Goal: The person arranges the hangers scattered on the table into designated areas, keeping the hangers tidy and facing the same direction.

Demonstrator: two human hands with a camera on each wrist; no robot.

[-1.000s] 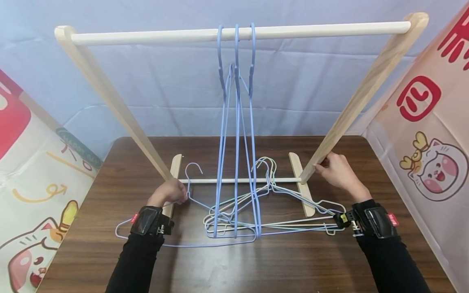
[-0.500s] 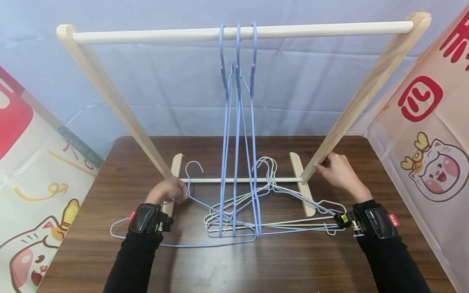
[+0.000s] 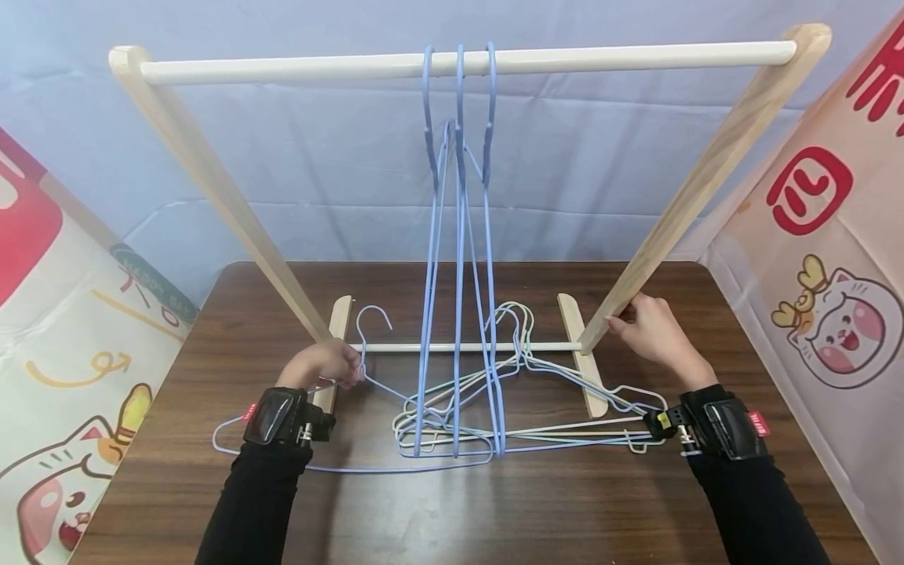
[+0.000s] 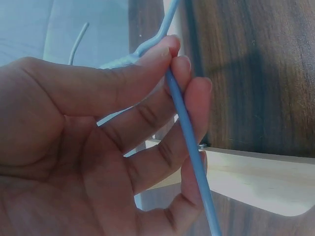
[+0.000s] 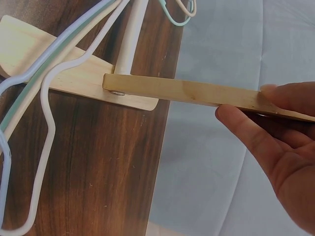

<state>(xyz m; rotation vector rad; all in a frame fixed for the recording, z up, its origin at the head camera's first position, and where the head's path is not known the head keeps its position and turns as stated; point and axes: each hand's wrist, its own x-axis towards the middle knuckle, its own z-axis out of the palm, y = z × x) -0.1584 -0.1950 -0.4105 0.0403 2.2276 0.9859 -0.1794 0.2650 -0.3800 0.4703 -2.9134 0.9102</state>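
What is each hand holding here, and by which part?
Left hand pinches the blue hanger near its neck; right hand grips the rack's right leg low down.

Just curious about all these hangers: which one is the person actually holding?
The light blue hanger lying apart at the table's left, whose neck the left hand pinches. Three others hang from the top rail; the rest lie piled untouched.

In the head view the left hand covers the spot where its fingers meet the pale blue hanger, and the left sleeve hides part of that hanger's lower wire. The left wrist view cuts the hanger off at the top and bottom edges. In the right wrist view the right hand runs off the right edge, and the rack's slanted post vanishes behind its fingers.
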